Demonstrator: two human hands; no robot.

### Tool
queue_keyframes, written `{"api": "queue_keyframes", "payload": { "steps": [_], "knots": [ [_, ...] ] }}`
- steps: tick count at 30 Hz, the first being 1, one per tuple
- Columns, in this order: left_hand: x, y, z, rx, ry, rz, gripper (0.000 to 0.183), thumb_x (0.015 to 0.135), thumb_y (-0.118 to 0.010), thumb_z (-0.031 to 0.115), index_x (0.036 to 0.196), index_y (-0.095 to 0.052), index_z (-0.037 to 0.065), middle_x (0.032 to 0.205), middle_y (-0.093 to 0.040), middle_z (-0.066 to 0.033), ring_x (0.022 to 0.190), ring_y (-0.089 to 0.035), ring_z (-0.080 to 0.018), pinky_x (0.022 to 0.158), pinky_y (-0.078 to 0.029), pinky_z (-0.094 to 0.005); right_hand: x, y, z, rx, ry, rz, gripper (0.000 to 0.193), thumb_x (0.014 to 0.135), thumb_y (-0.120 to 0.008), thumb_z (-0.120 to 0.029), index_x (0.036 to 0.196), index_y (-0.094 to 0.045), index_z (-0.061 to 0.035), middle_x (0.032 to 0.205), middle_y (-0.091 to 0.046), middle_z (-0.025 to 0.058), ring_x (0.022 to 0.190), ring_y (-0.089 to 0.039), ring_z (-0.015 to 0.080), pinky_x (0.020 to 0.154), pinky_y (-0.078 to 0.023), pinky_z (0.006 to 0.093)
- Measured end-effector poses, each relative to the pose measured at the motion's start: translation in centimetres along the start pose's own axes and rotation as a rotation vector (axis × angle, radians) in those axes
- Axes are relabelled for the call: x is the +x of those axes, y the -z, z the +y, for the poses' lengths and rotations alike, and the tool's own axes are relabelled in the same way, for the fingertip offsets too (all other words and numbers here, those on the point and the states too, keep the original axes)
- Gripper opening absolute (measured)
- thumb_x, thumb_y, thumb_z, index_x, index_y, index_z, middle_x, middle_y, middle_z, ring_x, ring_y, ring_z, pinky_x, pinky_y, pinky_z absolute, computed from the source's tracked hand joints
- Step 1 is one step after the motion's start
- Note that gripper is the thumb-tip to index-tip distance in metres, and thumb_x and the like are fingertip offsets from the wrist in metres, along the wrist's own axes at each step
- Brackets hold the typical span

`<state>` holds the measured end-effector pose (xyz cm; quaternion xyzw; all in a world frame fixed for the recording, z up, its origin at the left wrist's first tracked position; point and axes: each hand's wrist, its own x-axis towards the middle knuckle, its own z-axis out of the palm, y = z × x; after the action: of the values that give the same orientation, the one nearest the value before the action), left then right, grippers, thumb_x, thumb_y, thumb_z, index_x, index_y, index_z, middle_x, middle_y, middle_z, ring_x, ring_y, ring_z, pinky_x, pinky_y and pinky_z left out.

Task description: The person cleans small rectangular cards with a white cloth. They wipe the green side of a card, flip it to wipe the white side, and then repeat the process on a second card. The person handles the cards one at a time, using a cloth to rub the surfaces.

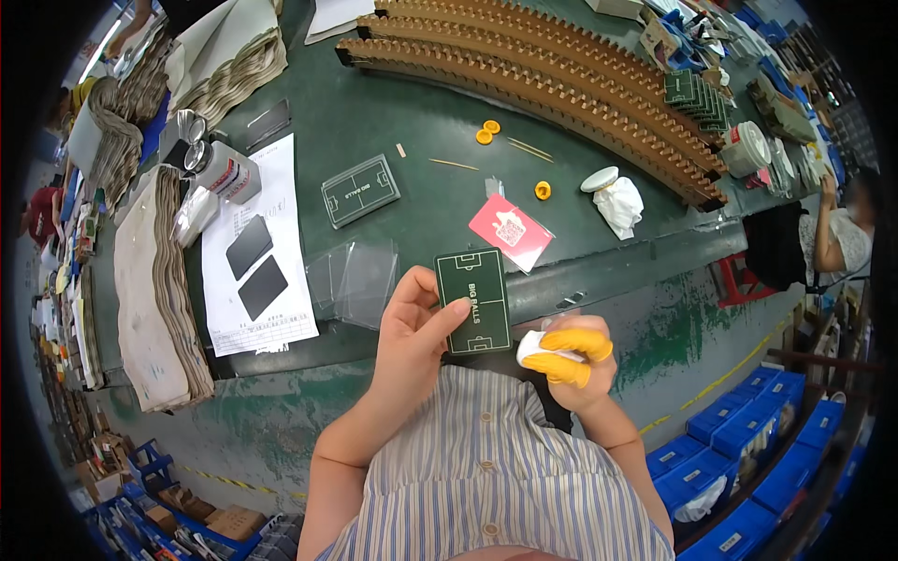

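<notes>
In front of my body, my left hand [412, 327] grips a green rectangular card [479, 329] printed with a white football-pitch outline. Its thumb lies across the card's face. Beside the card's right edge, apart from it, my right hand [591, 374] is closed around a wad of white cloth [533, 350]. Yellow finger cots [569, 372] cover some of its fingers. A matching green piece [360, 194] lies flat farther back on the table. Clear plastic sleeves [354, 283] are spread left of my left hand. A pink card [510, 234] sits beyond the green card.
Long brown slotted racks [552, 79] cross the back of the green table [374, 112], several green cards [697, 98] at their right end. Loose finger cots [543, 191], wooden sticks [455, 165] and crumpled white cloth [619, 208] lie nearer. A printed sheet [290, 234] holds dark plates and a metal can [229, 173].
</notes>
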<state>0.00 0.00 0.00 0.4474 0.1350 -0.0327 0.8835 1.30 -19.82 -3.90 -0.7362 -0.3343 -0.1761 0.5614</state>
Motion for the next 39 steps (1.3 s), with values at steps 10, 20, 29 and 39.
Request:
{"api": "queue_keyframes", "payload": {
  "steps": [10,20,29,39],
  "knots": [
    [0.2,0.0,-0.5,-0.024,-0.061,-0.033,0.015,0.088,-0.058,0.001,0.089,-0.044,0.008,0.096,-0.058,-0.0029,0.083,-0.058,-0.0063,0.066,-0.048,-0.0193,1.9,0.4,0.7,-0.050,-0.129,0.164,0.022,0.071,-0.071,0.000,0.090,-0.071,-0.0100,0.094,-0.056,0.0062,0.084,-0.054,0.0206,0.069,-0.044,0.0286],
    [0.2,0.2,-0.8,-0.053,-0.060,-0.019,0.021,0.087,-0.057,-0.003,0.096,-0.041,0.007,0.101,-0.058,-0.0063,0.089,-0.059,-0.0098,0.076,-0.051,-0.0235,5.1,3.5,4.9,-0.570,-0.059,0.147,0.039,0.075,-0.067,0.001,0.112,-0.057,-0.0036,0.109,-0.059,0.0108,0.100,-0.055,0.0307,0.088,-0.044,0.0377],
    [0.6,-0.1,-0.2,-0.091,0.017,0.064,0.037,0.085,-0.058,-0.003,0.115,-0.038,0.007,0.107,-0.058,-0.0109,0.100,-0.061,-0.0199,0.080,-0.054,-0.0322,5.1,2.8,2.9,-0.453,-0.310,0.111,0.062,0.076,-0.071,-0.007,0.132,-0.043,-0.0052,0.113,-0.058,0.0101,0.103,-0.055,0.0240,0.088,-0.041,0.0332],
    [1.7,-0.8,-1.4,-0.259,0.004,0.083,0.037,0.085,-0.060,-0.002,0.115,-0.042,0.008,0.104,-0.061,-0.0045,0.102,-0.056,-0.0127,0.092,-0.042,-0.0306,3.7,-2.7,-0.2,0.513,-0.450,0.047,0.094,0.073,-0.072,0.002,0.145,-0.012,-0.0104,0.122,-0.048,0.0163,0.099,-0.059,0.0189,0.083,-0.047,0.0298]
  ]
}}
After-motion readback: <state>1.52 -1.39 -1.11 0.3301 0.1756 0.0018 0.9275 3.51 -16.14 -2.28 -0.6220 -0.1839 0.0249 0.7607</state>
